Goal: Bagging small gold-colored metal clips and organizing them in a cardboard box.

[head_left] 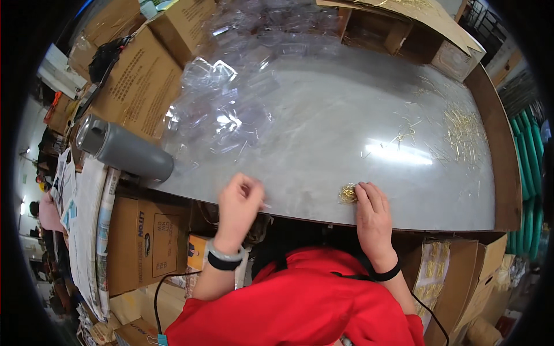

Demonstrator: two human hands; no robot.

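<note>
Right hand [374,214] touches golden hooks [347,194] near the front edge of the counter [314,132], perhaps so they stay together, while curled left hand [238,199] hovers, both grips unclear.

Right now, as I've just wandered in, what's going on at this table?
A person in a red top is at a grey table. The right hand is at a small bunch of gold-coloured wires near the front edge. The left hand is curled and blurred; whether it holds anything is unclear. Loose gold-coloured wires lie toward the right, clear plastic pieces toward the back left, and a grey bottle is at the left.
</note>
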